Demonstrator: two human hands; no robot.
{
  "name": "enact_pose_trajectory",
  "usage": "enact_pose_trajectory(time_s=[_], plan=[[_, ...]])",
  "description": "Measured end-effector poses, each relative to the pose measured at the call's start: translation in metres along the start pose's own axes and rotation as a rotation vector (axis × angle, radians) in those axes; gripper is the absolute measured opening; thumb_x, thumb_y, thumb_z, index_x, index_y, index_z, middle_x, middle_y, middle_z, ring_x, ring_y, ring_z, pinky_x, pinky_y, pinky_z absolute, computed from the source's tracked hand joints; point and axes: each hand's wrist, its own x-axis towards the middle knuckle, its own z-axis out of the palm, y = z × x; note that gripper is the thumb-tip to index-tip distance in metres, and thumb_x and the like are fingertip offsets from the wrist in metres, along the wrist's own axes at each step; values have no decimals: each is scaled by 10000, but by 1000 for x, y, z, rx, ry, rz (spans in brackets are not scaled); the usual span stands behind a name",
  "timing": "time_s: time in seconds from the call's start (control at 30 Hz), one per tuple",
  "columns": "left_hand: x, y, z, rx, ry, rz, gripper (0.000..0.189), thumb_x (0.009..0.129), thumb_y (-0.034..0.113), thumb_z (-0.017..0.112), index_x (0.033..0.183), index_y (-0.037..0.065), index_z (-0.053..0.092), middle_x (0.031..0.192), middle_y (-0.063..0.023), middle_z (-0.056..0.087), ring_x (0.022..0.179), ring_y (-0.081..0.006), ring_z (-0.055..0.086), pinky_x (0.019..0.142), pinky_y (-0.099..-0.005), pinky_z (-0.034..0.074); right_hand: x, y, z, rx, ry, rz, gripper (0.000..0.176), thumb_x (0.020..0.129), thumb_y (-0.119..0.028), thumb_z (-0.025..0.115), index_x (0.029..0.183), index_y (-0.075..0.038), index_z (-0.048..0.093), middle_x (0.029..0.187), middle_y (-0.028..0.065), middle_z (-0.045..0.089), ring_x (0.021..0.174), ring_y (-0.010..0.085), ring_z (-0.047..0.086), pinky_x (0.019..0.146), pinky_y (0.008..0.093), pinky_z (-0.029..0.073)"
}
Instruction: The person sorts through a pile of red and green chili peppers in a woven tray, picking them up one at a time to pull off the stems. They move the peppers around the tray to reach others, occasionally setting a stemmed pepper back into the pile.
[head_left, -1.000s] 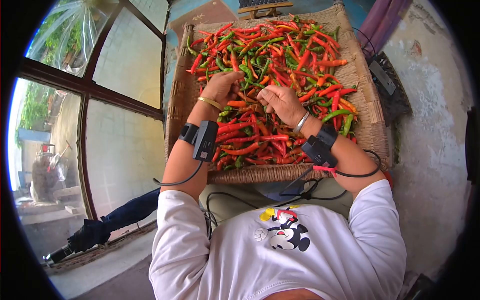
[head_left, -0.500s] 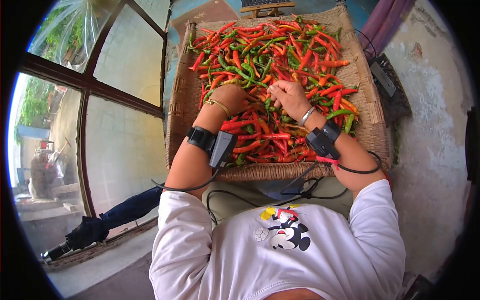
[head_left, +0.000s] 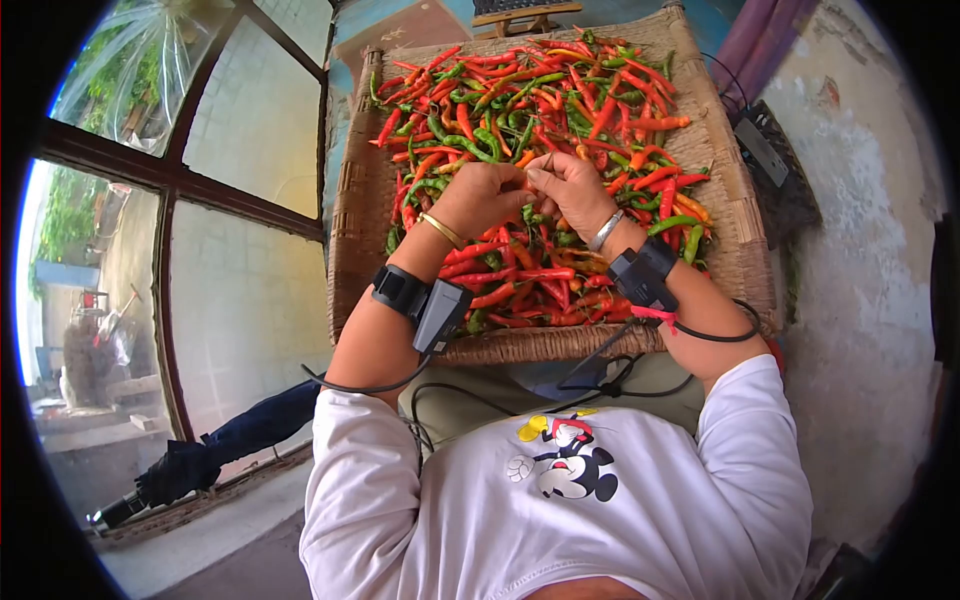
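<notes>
Red, green and orange chili peppers (head_left: 500, 100) lie heaped on a woven tray (head_left: 357, 200). Over the middle of the heap, my left hand (head_left: 485, 198) is closed, its fingertips meeting those of my right hand. My right hand (head_left: 575, 195) is pinched, thumb against forefinger. Whatever lies between the fingertips is too small or hidden to name. Below the hands, more red peppers (head_left: 545, 285) show near the tray's front edge.
A framed window (head_left: 240, 240) stands at the left, with a dark folded umbrella (head_left: 250, 425) below it. Black cables (head_left: 620, 378) hang at the tray's front edge. A dark object (head_left: 765, 150) sits by the wall (head_left: 865, 290) at the right.
My left hand has moved right, up to my right hand, and their fingertips now meet. My right hand has shifted slightly to the left.
</notes>
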Motion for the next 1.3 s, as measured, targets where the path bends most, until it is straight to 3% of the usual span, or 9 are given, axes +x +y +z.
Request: enact_pose_trajectory(time_s=[0.27, 0.37, 0.5, 0.57, 0.63, 0.73, 0.83, 0.93, 1.3], plan=[[0, -5, -8, -5, -173, 10, 149, 781, 112, 609, 838, -23, 580, 650, -16, 577, 567, -66, 530, 512, -208, 428, 4, 4, -16, 491, 43, 265, 306, 879, -357, 447, 829, -77, 560, 588, -10, 526, 473, 66, 454, 410, 200, 352], [-2, -11, -18, -300, -252, -209, 129, 795, 117, 598, 829, -6, 579, 639, -6, 567, 556, -63, 524, 498, -202, 423, 7, 12, -18, 675, 48, 397, 346, 892, -380, 405, 896, -70, 558, 601, -9, 530, 491, 69, 459, 416, 220, 367], [8, -33, -44, -454, -9, -320, 202, 820, 157, 578, 946, -1, 566, 656, -5, 553, 550, -74, 530, 486, -186, 415, 7, 7, -19, 518, 31, 381, 374, 906, -364, 377, 984, -36, 542, 627, -5, 541, 512, 75, 481, 430, 225, 398], [13, -41, -47, -885, 499, -233, 296, 824, 180, 577, 1058, 3, 541, 725, -17, 569, 577, -81, 546, 496, -194, 430, 6, 6, -20, 471, 23, 360, 384, 908, -359, 372, 1007, -25, 534, 637, -2, 545, 519, 78, 488, 435, 226, 408], [13, -51, -46, -865, 536, -263, 384, 827, 195, 573, 1140, -10, 488, 809, -37, 586, 620, -92, 565, 513, -213, 453, 6, 6, -20, 433, 25, 358, 366, 906, -344, 388, 1005, -22, 531, 653, 3, 552, 527, 79, 498, 437, 224, 414], [9, -52, -33, 181, 494, -86, 271, 743, 173, 632, 973, 32, 602, 832, -102, 627, 729, -212, 610, 635, -304, 485, 6, 7, -19, 372, 29, 366, 339, 903, -321, 404, 996, -20, 530, 662, 6, 553, 531, 77, 499, 435, 224, 411], [8, -38, -11, 515, -50, 85, 237, 736, 285, 596, 883, 105, 641, 803, -101, 616, 785, -266, 588, 694, -361, 466, 5, 8, -19, 330, 6, 346, 300, 896, -296, 424, 973, -28, 533, 653, 6, 551, 524, 74, 498, 436, 222, 408], [6, -28, 1, 537, -303, 77, 266, 744, 319, 569, 917, 127, 634, 883, -95, 592, 828, -254, 581, 710, -373, 464, 5, 8, -19, 309, -5, 332, 261, 888, -269, 439, 952, -35, 534, 647, -1, 551, 513, 65, 494, 422, 210, 396], [2, -30, 12, 568, -175, 117, 204, 720, 253, 593, 887, 137, 615, 863, -70, 557, 775, -263, 576, 658, -380, 469, 7, 8, -17, 166, -2, 269, 237, 875, -235, 452, 943, -24, 535, 645, -12, 551, 509, 46, 488, 397, 185, 370]])
